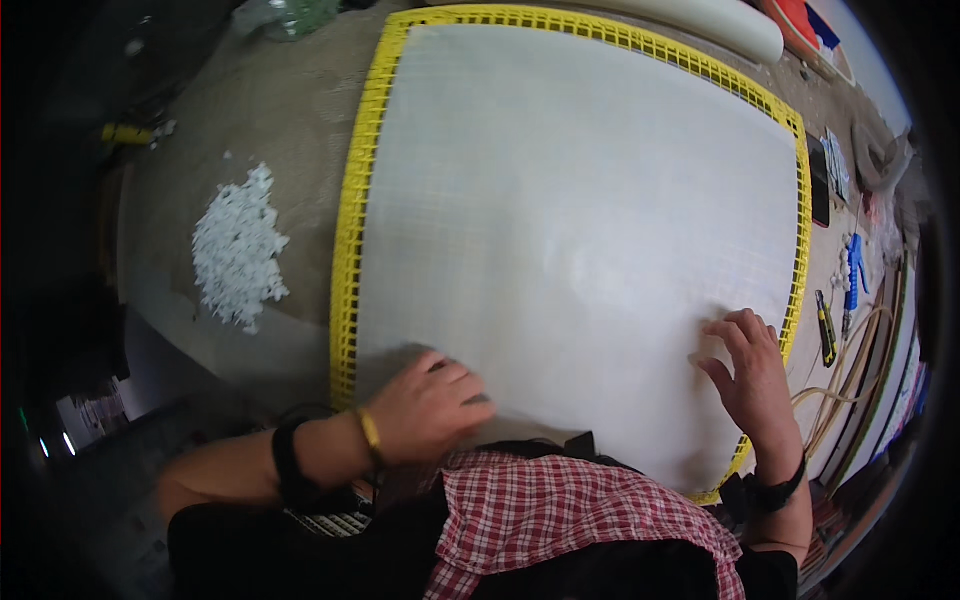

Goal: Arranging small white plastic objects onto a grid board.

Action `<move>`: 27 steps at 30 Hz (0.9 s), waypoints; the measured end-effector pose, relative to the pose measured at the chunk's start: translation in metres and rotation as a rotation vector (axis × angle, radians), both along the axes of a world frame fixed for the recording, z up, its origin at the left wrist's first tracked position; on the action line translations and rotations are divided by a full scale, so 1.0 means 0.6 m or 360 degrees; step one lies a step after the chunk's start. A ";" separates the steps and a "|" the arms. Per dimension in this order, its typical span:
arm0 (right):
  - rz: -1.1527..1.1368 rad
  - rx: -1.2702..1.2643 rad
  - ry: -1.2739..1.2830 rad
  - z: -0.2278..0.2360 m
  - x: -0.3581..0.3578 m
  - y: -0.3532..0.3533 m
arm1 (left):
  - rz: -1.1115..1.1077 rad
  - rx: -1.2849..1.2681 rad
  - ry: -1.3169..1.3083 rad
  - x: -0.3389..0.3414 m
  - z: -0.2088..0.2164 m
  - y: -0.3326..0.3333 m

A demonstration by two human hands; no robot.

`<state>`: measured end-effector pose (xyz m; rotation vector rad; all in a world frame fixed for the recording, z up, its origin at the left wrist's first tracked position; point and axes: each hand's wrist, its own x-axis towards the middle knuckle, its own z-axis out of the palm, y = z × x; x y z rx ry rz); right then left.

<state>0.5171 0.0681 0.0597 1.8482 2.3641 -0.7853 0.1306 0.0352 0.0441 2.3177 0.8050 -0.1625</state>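
A white sheet (560, 220) lies over a large yellow plastic grid tray (352, 230), whose slotted rim shows on the far, left and right sides. My left hand (425, 405), slightly blurred, is over the sheet's near left part, fingers loosely bent with gaps between them and nothing visible in them. Over the near right part is my right hand (745, 375), its thumb and fingers curved and apart, holding nothing. I cannot tell whether either hand touches the sheet.
Small white pieces (240, 250) are heaped on the table left of the tray. A pale roll (710, 25) lies behind it. Along the right are a dark phone (819, 182), a blue air gun (854, 275), a yellow-black utility knife (826, 330) and a coiled hose (840, 395).
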 end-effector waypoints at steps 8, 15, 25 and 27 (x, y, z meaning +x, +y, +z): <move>-0.0006 0.0348 -0.0005 -0.031 -0.031 -0.072 | 0.0261 0.0342 -0.0058 -0.029 -0.015 -0.056; -0.0044 0.0510 -0.0060 -0.068 -0.016 -0.088 | 0.0416 0.0445 -0.0080 -0.021 -0.026 -0.080; -0.0129 0.0638 -0.0093 -0.079 -0.022 -0.083 | 0.0507 0.0901 0.0040 -0.118 -0.013 -0.188; -0.0124 0.0773 -0.0088 -0.087 -0.016 -0.078 | 0.0585 0.0899 0.0027 -0.145 -0.031 -0.211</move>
